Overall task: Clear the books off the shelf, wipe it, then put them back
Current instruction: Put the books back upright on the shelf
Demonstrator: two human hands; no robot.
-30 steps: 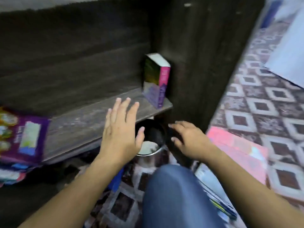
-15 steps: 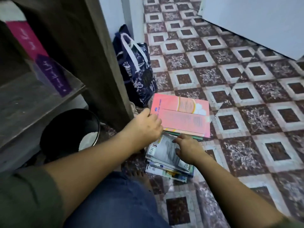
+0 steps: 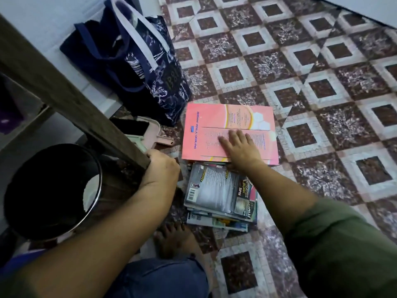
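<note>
Our right hand (image 3: 238, 147) lies flat, fingers straight, on the pink book (image 3: 229, 123) topping the pile of books (image 3: 219, 196) on the floor (image 3: 322, 87). Our left hand (image 3: 161, 166) curls round the shelf post (image 3: 86, 117).

A home room: patterned tile floor (image 3: 322, 89), tote bag (image 3: 137, 61), dark bin (image 3: 51, 190).
</note>
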